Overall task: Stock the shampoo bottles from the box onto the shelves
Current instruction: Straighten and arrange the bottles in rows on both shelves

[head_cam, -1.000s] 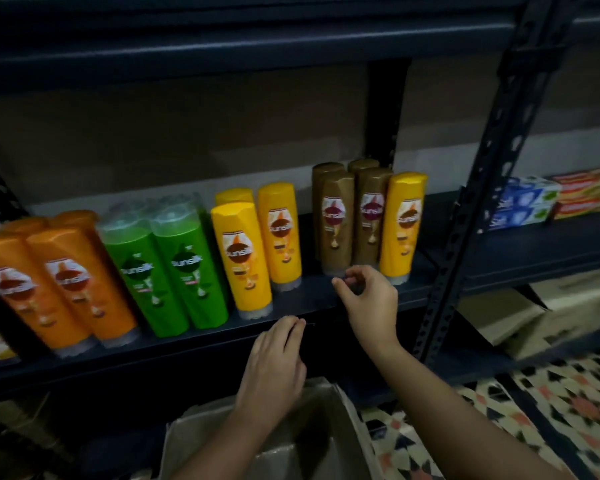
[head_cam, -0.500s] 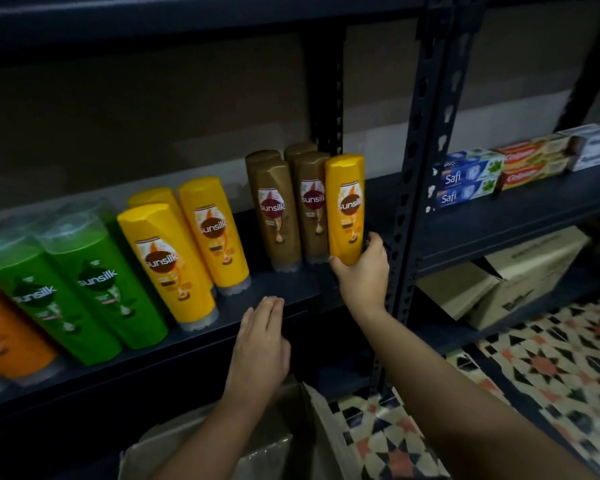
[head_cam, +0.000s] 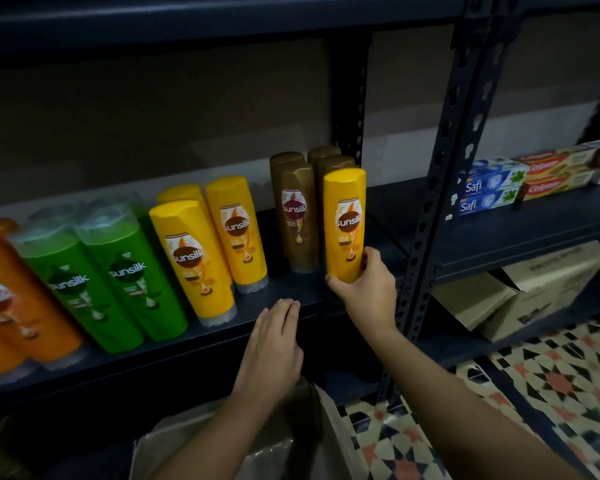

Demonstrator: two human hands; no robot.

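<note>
My right hand (head_cam: 368,289) grips the bottom of a yellow shampoo bottle (head_cam: 346,220), lifted slightly in front of the brown bottles (head_cam: 297,213) at the right end of the dark shelf (head_cam: 291,299). My left hand (head_cam: 272,348) rests flat with fingers together on the shelf's front edge, holding nothing. More bottles stand along the shelf: other yellow ones (head_cam: 219,244), green ones (head_cam: 111,282) and orange ones (head_cam: 11,306) at the far left. The cardboard box (head_cam: 243,445) sits open below my arms.
A perforated steel upright (head_cam: 440,188) stands just right of my right hand. Beyond it, toothpaste cartons (head_cam: 489,190) lie on the neighbouring shelf, with cardboard boxes (head_cam: 527,292) on the shelf below. Patterned floor tiles (head_cam: 551,386) show at lower right.
My right hand went from open near the shelf edge to gripping the rightmost yellow bottle and raising it forward. The view has shifted right. My left hand stayed on the shelf edge.
</note>
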